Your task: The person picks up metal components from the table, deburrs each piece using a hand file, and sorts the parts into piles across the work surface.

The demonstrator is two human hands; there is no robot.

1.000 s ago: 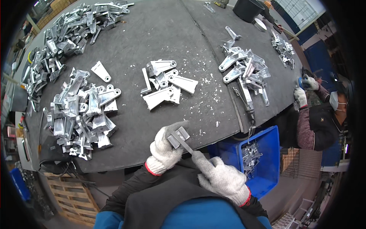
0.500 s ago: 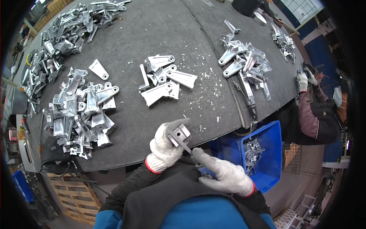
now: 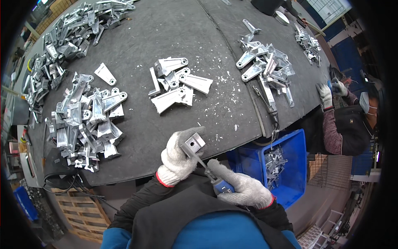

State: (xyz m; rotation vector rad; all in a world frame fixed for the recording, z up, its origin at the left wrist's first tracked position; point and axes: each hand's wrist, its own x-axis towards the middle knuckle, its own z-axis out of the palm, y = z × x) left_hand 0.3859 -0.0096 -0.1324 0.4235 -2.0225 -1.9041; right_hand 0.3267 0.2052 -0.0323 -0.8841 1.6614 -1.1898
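My left hand (image 3: pixel 175 161), in a white-and-grey knit glove with a red cuff, is closed around a silver metal bracket (image 3: pixel 193 143). The bracket's square end, with a round hole in it, faces up; the rest is hidden in the glove. A file (image 3: pixel 223 186) with a blue handle and a flat grey blade is gripped in my gloved right hand (image 3: pixel 251 190). Its blade lies against the lower edge of the bracket's end. Both hands are just off the table's front edge. Beyond them, a small group of silver brackets (image 3: pixel 176 79) rests on the dark table (image 3: pixel 166 29).
Bracket piles lie at the left (image 3: pixel 89 124), far left (image 3: pixel 66 37) and right (image 3: pixel 269 62). Metal chips dot the tabletop. A blue bin (image 3: pixel 296 166) holding metal parts stands beyond my right hand. A co-worker (image 3: pixel 348 128) in gloves works at the right edge.
The file has slid down and right along the bracket, and more of its blue handle shows. The bracket has turned slightly. At the right, the co-worker's hands have shifted.
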